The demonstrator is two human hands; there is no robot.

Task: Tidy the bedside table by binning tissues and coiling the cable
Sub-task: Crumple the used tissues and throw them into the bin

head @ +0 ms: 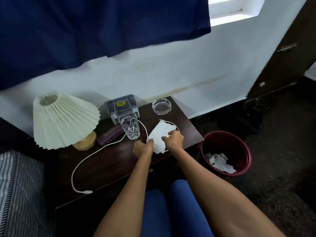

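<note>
A white tissue point(159, 135) lies on the dark wooden bedside table point(111, 156), near its right front edge. My left hand point(142, 148) pinches the tissue's lower left corner. My right hand point(173, 138) grips its right side. A white cable point(80, 164) runs from behind the tissue, past the glass, and loops across the table to a plug near the front left edge. A dark red bin point(239, 144) stands on the floor right of the table, with crumpled tissues point(219, 162) inside.
A pleated cream lamp point(64, 120) stands at the table's left. A drinking glass point(130, 125), a maroon case point(111, 135), a grey box point(122, 106) and a glass ashtray point(161, 106) sit toward the back. A striped bed edge point(18, 190) lies left.
</note>
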